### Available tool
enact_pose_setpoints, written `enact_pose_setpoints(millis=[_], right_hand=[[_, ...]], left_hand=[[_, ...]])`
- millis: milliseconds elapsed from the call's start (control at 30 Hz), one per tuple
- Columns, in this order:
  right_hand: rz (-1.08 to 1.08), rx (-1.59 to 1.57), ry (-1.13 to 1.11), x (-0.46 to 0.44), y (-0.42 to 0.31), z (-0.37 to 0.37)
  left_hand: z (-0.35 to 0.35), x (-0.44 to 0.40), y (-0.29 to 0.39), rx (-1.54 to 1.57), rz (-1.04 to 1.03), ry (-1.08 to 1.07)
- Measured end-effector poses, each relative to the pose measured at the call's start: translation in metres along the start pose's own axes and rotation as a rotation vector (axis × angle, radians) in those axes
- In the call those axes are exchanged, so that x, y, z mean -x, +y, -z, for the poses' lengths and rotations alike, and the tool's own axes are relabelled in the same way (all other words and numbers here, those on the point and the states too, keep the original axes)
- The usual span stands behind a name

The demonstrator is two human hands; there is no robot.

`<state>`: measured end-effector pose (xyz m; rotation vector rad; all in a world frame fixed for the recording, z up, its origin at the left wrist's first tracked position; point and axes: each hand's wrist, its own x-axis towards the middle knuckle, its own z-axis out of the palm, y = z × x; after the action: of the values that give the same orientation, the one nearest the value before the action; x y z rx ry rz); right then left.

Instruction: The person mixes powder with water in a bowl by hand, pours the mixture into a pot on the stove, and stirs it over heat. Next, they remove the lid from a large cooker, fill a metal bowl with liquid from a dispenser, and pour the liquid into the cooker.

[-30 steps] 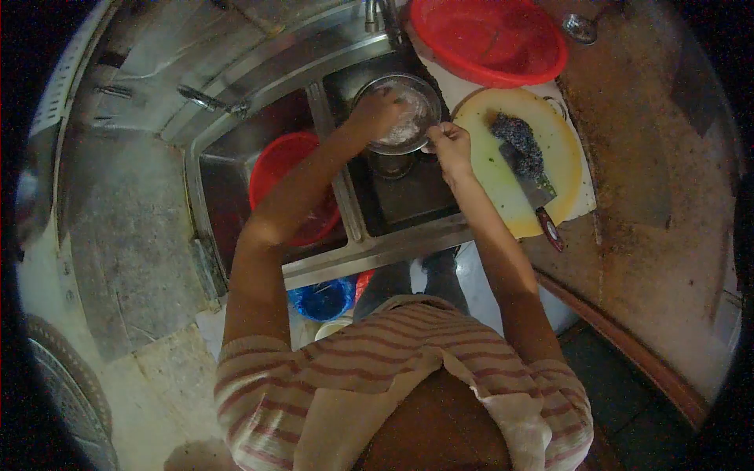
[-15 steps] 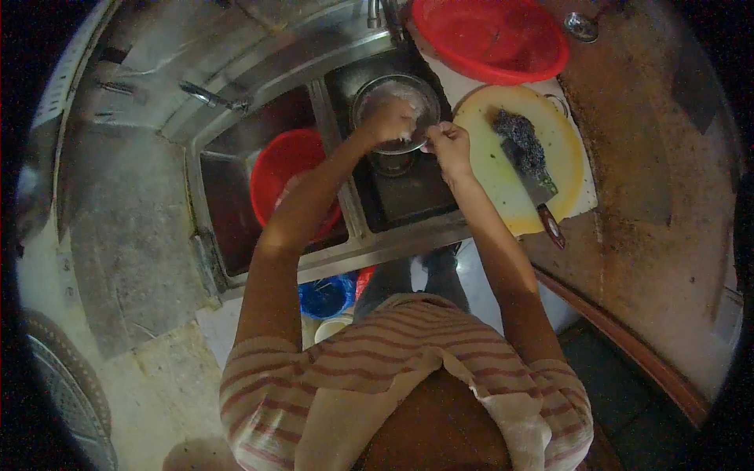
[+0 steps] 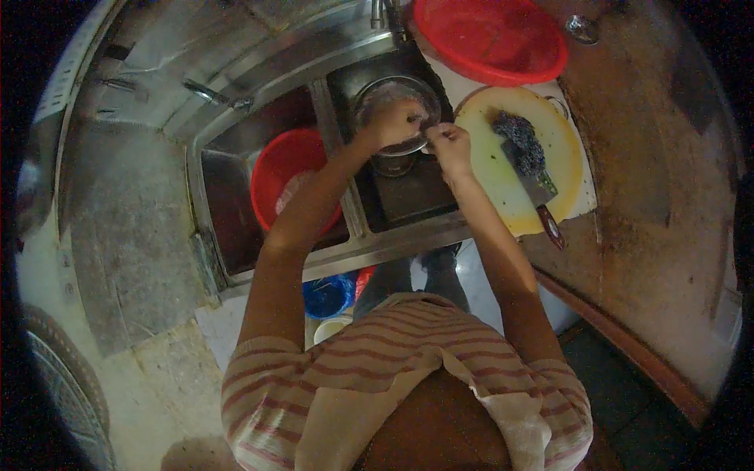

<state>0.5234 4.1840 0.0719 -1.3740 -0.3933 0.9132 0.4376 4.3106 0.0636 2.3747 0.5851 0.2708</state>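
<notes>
A round metal bowl [image 3: 359,100] with pale, pinkish pieces inside stands over the right sink basin. My left hand [image 3: 397,125] is above the bowl's near side, its fingers curled closed around something too small to make out. At the bowl's right rim, my right hand [image 3: 451,146] has its thumb and fingertips pinched together, close to my left fingers. What lies in that pinch is hidden. To the right of it is a round yellowish cutting board [image 3: 491,184] bearing a dark, bristly clump [image 3: 522,141] and a cleaver [image 3: 552,226] with a brown handle.
A red basin [image 3: 265,169] holding pale stuff sits in the left sink. Another red basin [image 3: 487,35] stands beyond the board, near a metal ladle [image 3: 581,29]. Faucets [image 3: 208,94] line the sink's back. A blue-lined bucket [image 3: 326,297] is below.
My left hand has shifted slightly right, bringing its fingers nearer to my right hand at the bowl's rim. My right hand has barely moved.
</notes>
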Motion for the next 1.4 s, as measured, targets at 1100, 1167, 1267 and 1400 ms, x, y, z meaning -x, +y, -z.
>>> enact_pose_setpoints(millis=[1100,1167,1267,1400], right_hand=[[-0.052,-0.042,-0.028,-0.002,0.006,0.005],[-0.053,-0.035,-0.042,0.001,0.001,0.004],[-0.047,-0.03,-0.047,0.007,-0.008,0.002],[-0.012,-0.043,-0.059,0.005,-0.004,0.004]], left_hand=[[0.013,0.016,0.01,-0.142,-0.153,-0.23],[0.012,0.006,0.01,-0.176,-0.181,-0.185],[0.016,0.001,0.018,-0.341,-0.125,-0.158],[0.026,0.007,0.023,-0.397,-0.231,0.061]])
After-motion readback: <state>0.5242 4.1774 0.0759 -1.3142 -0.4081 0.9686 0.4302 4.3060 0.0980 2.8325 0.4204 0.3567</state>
